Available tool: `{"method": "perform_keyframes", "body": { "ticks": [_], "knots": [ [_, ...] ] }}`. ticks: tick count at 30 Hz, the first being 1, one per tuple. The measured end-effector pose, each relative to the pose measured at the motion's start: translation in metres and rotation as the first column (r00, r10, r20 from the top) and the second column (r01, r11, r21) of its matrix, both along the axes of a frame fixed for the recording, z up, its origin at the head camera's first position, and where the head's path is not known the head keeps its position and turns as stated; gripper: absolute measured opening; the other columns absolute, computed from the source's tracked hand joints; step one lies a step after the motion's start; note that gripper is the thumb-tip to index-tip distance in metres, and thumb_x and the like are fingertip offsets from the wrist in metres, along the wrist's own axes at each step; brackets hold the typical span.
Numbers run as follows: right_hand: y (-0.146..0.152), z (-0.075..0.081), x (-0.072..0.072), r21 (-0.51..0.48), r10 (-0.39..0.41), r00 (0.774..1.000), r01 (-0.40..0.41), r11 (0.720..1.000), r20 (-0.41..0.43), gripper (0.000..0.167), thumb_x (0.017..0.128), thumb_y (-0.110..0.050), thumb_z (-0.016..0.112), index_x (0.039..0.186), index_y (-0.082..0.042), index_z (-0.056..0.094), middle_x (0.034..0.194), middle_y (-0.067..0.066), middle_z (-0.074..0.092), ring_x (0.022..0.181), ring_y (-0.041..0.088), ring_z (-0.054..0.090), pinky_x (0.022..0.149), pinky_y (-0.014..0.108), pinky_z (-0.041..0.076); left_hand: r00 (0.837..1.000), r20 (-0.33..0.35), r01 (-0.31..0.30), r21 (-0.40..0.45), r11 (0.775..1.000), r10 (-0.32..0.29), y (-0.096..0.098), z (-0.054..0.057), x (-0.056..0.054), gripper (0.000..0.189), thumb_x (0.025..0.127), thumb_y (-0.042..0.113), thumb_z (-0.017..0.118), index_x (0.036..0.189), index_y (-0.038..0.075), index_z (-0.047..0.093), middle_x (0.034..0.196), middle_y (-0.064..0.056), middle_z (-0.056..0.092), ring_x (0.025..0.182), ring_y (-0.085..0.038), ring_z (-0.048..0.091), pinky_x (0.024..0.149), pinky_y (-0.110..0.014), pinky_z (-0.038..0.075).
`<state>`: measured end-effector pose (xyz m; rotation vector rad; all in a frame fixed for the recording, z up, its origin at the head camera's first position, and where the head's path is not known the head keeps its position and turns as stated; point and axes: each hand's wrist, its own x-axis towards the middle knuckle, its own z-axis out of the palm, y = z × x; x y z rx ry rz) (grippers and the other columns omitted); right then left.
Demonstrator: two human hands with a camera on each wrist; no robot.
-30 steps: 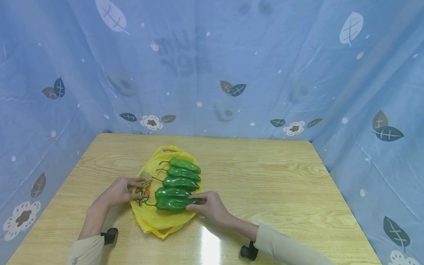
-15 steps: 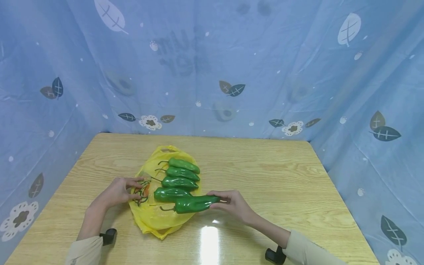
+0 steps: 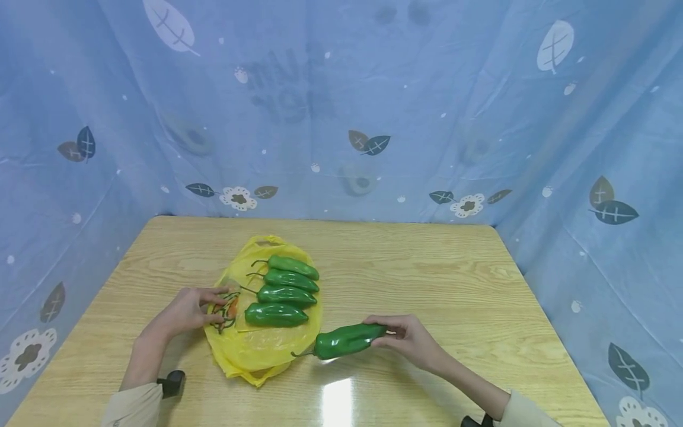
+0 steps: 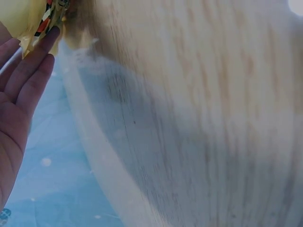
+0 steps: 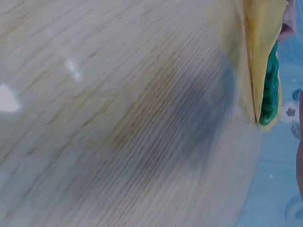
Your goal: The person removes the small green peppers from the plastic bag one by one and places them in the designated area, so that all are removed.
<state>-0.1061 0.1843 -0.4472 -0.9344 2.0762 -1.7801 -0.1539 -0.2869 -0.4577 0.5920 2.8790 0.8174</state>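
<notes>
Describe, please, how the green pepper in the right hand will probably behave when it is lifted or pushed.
The green pepper is probably stiff: the right hand grips only one end, yet its body shows no sag. Its glossy surface may be slippery. Being long and rounded, it could roll if pushed across the table.

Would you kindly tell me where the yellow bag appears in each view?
Head: yellow bag, left of centre, under four green peppers.
Left wrist: yellow bag, top left corner, touching the left hand.
Right wrist: yellow bag, upper right, near the edge.
Shared landmark: the wood-grain table, in all three.
</notes>
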Motion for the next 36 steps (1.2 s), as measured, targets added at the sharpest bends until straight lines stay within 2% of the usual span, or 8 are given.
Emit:
{"method": "perform_keyframes", "body": {
  "ticks": [7,14,17,20,23,28,36],
  "knots": [
    [0.018,0.002,-0.001,-0.002,0.012,1.0,-0.012,1.0,-0.003,0.039,0.089,-0.001,0.064,0.124,0.013,0.056,0.122,0.033,0.056,0.102,0.012,0.064,0.079,0.034,0.056,1.0,0.006,-0.005,0.013,1.0,0.005,-0.002,-0.003,0.0,0.031,0.075,0.019,0.082,0.103,0.006,0.076,0.128,-0.016,0.06,0.12,-0.043,0.051,0.069,-0.023,0.044],
    [0.026,-0.002,-0.006,-0.008,0.026,1.0,-0.026,1.0,0.0,0.04,0.089,-0.001,0.064,0.125,0.014,0.055,0.122,0.035,0.055,0.1,0.013,0.065,0.076,0.041,0.056,1.0,-0.005,-0.004,0.014,1.0,0.004,-0.001,-0.003,0.001,0.03,0.075,0.017,0.082,0.102,0.006,0.076,0.128,-0.015,0.061,0.12,-0.043,0.051,0.07,-0.023,0.046],
    [0.028,-0.003,-0.007,0.001,0.012,1.0,-0.012,1.0,0.0,0.039,0.088,-0.001,0.065,0.124,0.013,0.057,0.121,0.033,0.056,0.095,0.013,0.066,0.073,0.042,0.057,1.0,-0.002,-0.005,0.014,1.0,0.005,-0.001,-0.003,0.001,0.03,0.076,0.017,0.082,0.102,0.006,0.076,0.128,-0.015,0.06,0.12,-0.043,0.051,0.074,-0.028,0.05],
    [0.03,-0.005,-0.01,0.023,-0.018,1.0,0.018,1.0,-0.009,0.039,0.087,-0.003,0.066,0.124,0.011,0.058,0.121,0.03,0.059,0.092,0.013,0.067,0.072,0.039,0.058,1.0,0.003,-0.003,0.008,1.0,0.003,0.0,-0.003,0.001,0.03,0.076,0.018,0.081,0.103,0.006,0.076,0.128,-0.016,0.06,0.12,-0.043,0.051,0.081,-0.04,0.053],
    [0.033,-0.005,-0.013,0.051,-0.051,0.998,0.053,0.997,-0.03,0.04,0.087,-0.007,0.068,0.123,0.009,0.06,0.119,0.028,0.061,0.089,0.013,0.067,0.07,0.035,0.059,1.0,0.007,-0.003,0.001,1.0,0.003,0.001,-0.003,0.001,0.03,0.076,0.018,0.081,0.102,0.005,0.075,0.128,-0.017,0.06,0.119,-0.044,0.051,0.086,-0.05,0.051],
    [0.035,-0.004,-0.02,0.075,-0.086,0.995,0.089,0.993,-0.043,0.04,0.087,-0.007,0.068,0.122,0.01,0.06,0.119,0.03,0.06,0.088,0.013,0.068,0.069,0.038,0.059,1.0,0.012,-0.01,0.0,1.0,0.01,0.001,-0.003,0.001,0.03,0.075,0.018,0.082,0.102,0.005,0.076,0.128,-0.017,0.06,0.118,-0.044,0.051,0.089,-0.055,0.049],
    [0.039,0.006,-0.027,0.098,-0.135,0.991,0.135,0.986,-0.006,0.039,0.086,-0.003,0.068,0.122,0.01,0.06,0.12,0.03,0.059,0.091,0.011,0.068,0.074,0.039,0.058,1.0,0.004,-0.013,-0.009,1.0,0.013,0.001,-0.002,0.0,0.031,0.074,0.018,0.082,0.101,0.005,0.076,0.127,-0.017,0.061,0.118,-0.045,0.052,0.09,-0.057,0.047]
  ]
}}
